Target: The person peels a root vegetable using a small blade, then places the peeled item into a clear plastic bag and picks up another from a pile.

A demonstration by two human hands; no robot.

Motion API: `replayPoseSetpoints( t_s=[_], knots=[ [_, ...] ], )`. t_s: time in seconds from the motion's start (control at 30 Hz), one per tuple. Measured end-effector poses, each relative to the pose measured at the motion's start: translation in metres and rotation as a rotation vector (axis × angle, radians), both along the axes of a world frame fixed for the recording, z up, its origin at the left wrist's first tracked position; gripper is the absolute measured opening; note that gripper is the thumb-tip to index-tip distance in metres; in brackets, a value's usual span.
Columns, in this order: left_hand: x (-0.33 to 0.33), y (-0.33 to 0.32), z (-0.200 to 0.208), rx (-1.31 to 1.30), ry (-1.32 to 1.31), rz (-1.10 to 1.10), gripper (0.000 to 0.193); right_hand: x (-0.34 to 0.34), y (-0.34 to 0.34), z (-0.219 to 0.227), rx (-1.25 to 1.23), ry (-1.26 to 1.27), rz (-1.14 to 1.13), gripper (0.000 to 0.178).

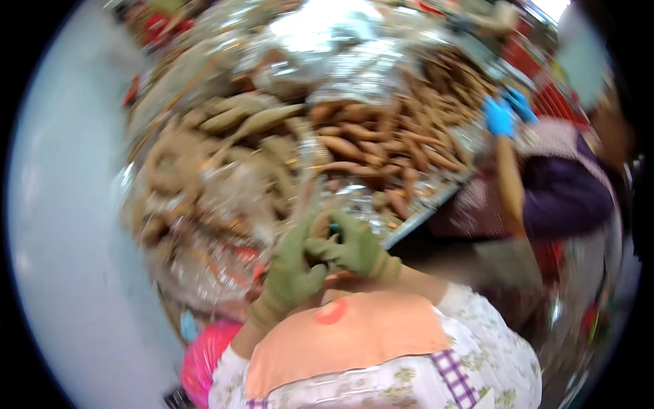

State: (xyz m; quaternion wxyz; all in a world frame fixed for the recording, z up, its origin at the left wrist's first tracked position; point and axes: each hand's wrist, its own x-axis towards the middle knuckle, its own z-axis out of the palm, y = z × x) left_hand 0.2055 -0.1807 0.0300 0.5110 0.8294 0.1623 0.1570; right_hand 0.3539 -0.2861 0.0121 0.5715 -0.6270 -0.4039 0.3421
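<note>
My left hand (pixel 291 262) and my right hand (pixel 355 248), both in olive-green knit gloves, come together at the near edge of the heap. A brown tuber (pixel 319 226) shows between the left glove's fingers, partly covered by them. The right hand's fingers curl in against the left; a small dark teal bit (pixel 334 230) peeps out by them, too blurred to name. Just beyond lie reddish, slender sweet potatoes (pixel 354 146) in a pile. Left of these are thicker, dusty yellow-brown tubers (pixel 238 126), some partly under clear plastic (pixel 235 191).
A metal edge (pixel 426 211) borders the heap on the right. Beyond it, a co-worker in a purple sleeve (pixel 565 198) reaches in with blue-gloved hands (pixel 501 117). Shiny plastic sheeting (pixel 357 71) covers the far part. A pink bag (pixel 211 358) hangs at my left; a pale wall (pixel 75 204) stands farther left.
</note>
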Motion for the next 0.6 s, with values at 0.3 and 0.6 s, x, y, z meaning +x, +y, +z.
replayPoseSetpoints(
  t_s=[0.3, 0.6],
  knots=[
    [0.021, 0.001, -0.005, -0.526, 0.135, -0.001, 0.048, 0.047, -0.162, -0.164, -0.064, -0.418, -0.760, 0.020],
    [0.025, 0.021, -0.019, -0.568, 0.153, 0.124, 0.040, -0.019, -0.447, -0.336, -0.392, 0.418, -1.918, 0.039]
  ],
)
